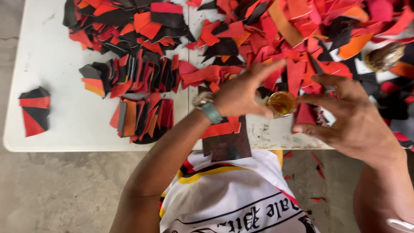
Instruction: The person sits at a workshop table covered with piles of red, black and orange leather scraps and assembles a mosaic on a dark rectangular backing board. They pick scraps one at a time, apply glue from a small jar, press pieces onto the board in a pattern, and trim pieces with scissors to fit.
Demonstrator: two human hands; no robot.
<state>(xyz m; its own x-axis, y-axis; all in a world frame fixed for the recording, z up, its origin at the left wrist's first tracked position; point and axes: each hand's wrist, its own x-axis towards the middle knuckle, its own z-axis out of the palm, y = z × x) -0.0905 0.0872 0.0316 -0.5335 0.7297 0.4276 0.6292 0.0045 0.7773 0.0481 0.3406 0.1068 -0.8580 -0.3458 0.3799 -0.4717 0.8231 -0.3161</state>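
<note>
Here the left hand (pixel 241 97) pinches a small round jar (pixel 281 103) of amber liquid between thumb and the lower fingers, while the index finger points out straight over the scraps. The jar sits at the near part of the white table (pixel 56 86), between the two hands. The right hand (pixel 349 116) is half curled with fingers spread; its fingertips reach toward the jar from the other side, and whether they touch it cannot be told. A watch (pixel 206 105) with a grey-green strap is on the left wrist.

Just below the left wrist a dark brown slab (pixel 226 144) lies at the table edge, with a red scrap partly over it. Beyond the hands a loose heap of red, orange and black cut pieces (pixel 258 34) covers the far side. To the left, neater rows of stacked pieces (pixel 138 95) stand together. A small separate stack (pixel 34 110) lies well apart near the left edge. A second, crusted jar (pixel 384 56) rests among the scraps at far right.
</note>
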